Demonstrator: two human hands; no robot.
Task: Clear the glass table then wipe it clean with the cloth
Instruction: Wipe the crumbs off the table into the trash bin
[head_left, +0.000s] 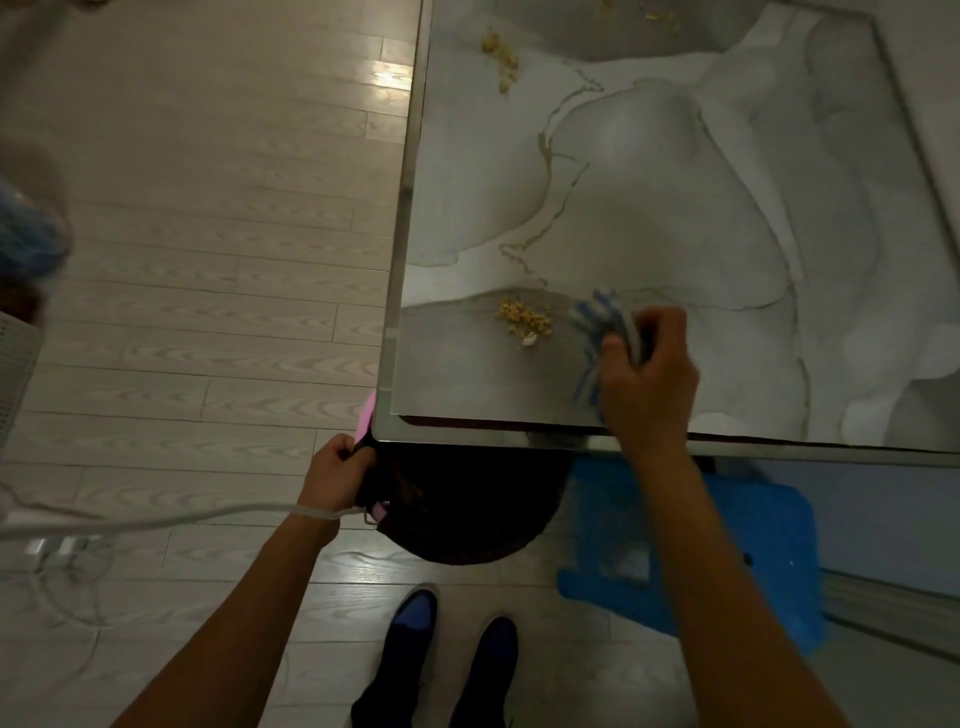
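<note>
So three little heaps of yellow crumbs (524, 318) on the marble-patterned glass table (649, 208), nearest one just left of my blue-and-white striped cloth (597, 332). Cloth's bunched, stripes running toward me. My right hand (647, 374) grips it on the near edge; my left hand (335, 475) holds the black-bagged bin (467, 499) rim below the corner

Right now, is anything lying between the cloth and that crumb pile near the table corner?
Nothing visible. The cloth, gripped by the right hand, sits just right of the crumb pile, with only bare table between them.
</note>
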